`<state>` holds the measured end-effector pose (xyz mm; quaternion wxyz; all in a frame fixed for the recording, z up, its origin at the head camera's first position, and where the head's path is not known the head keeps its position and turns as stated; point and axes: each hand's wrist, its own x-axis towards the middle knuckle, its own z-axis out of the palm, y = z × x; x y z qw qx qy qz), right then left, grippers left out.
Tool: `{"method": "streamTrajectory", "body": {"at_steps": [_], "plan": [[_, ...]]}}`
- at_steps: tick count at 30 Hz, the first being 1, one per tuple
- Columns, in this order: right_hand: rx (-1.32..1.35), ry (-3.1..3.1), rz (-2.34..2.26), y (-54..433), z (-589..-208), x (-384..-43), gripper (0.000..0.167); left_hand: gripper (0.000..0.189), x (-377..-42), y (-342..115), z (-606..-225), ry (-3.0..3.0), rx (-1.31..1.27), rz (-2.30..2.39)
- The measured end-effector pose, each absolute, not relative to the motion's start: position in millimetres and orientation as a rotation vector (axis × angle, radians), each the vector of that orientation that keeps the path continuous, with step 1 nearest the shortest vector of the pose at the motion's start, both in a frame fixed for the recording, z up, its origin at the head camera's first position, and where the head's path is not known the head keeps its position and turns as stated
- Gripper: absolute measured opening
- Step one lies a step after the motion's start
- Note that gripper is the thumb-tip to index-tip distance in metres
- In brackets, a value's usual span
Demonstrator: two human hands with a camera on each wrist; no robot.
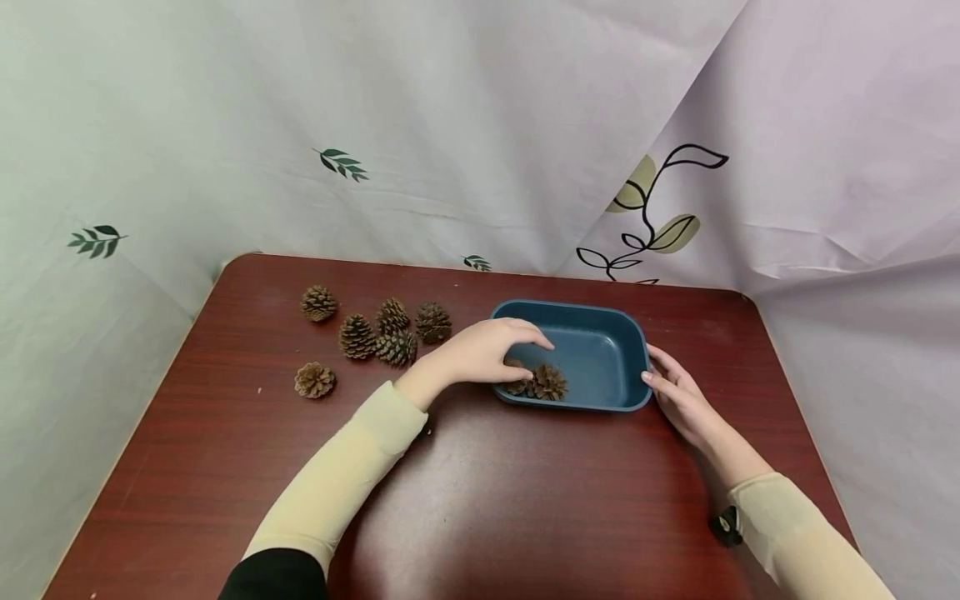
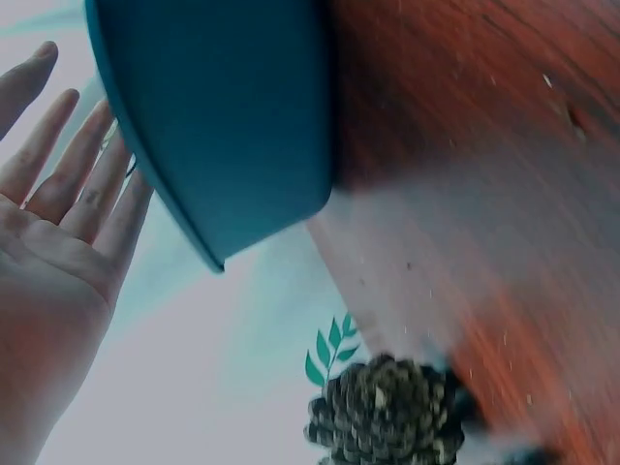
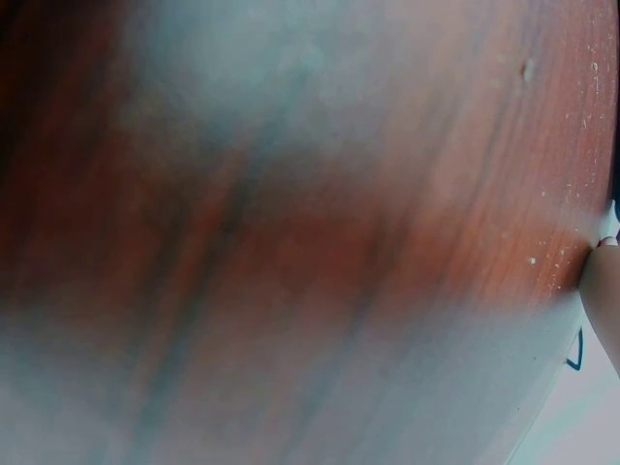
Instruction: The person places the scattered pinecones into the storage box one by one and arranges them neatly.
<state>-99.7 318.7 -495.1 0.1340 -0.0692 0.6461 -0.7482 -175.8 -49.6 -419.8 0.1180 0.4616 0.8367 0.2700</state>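
A dark blue rectangular tub (image 1: 592, 312) stands on the table, with a few brown pine cones (image 1: 550, 382) in its near left corner. Over that corner is my left hand (image 1: 495, 350), its thumb and fingers spread apart with nothing held between them. The left wrist view shows the same hand (image 2: 58, 223) with straight fingers beside the tub (image 2: 223, 116). At the tub's right end my right hand (image 1: 678, 396) holds the rim, thumb on the edge and fingers along the outer wall. Only a bit of a finger (image 3: 605, 291) shows in the right wrist view.
Several pine cones (image 1: 396, 347) lie grouped left of the tub. Two more, one at the back (image 1: 318, 303) and one nearer (image 1: 315, 380), lie further left. The reddish-brown table (image 1: 525, 500) meets a white leaf-patterned cloth (image 1: 450, 125) at the back.
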Motion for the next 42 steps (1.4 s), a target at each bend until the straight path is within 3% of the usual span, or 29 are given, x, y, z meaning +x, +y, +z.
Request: {"method": "streamTrajectory", "body": {"at_steps": [42], "plan": [[-0.197,1.888,-2.159,320,-496,-99,0.045,0.043,-132,-210,-415,2.848,1.013,0.981]]}}
